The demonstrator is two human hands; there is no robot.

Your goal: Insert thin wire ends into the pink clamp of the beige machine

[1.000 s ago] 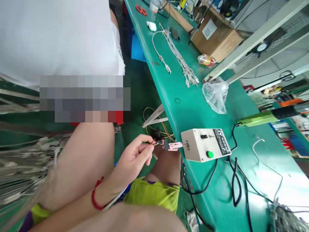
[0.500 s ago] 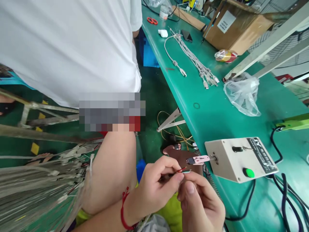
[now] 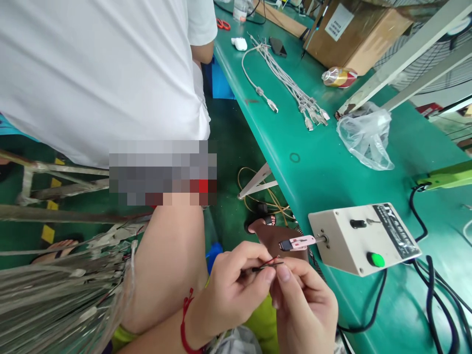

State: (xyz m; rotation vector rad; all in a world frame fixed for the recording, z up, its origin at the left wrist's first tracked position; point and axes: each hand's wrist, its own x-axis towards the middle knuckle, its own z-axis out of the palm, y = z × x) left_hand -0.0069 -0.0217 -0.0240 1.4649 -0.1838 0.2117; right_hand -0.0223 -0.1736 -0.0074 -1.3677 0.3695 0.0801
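Thin red and black wires (image 3: 271, 262) stick out from between the fingers of my left hand (image 3: 236, 290), which is closed on them and wears a red cord bracelet (image 3: 186, 322). My right hand (image 3: 308, 300) meets it at the wire ends, its thumb and forefinger pinched together there. The rest of the wires' length is hidden by my fingers. Just beyond my hands, a pink-and-black piece (image 3: 297, 243) sits on the shaft of a beige machine box (image 3: 363, 241) with a green button; neither hand touches it.
Grey USB cables (image 3: 283, 78) lie on the green table (image 3: 295, 187), along with a clear plastic bag (image 3: 365, 137), a phone (image 3: 278, 46) and a cardboard box (image 3: 354, 37). Many cables (image 3: 55, 300) hang at the lower left. A person in a white shirt (image 3: 110, 73) is close by.
My right thumb has moved up against the wire ends and straightened. A pale wire tip that showed between my hands is now out of sight. The view has shifted slightly.
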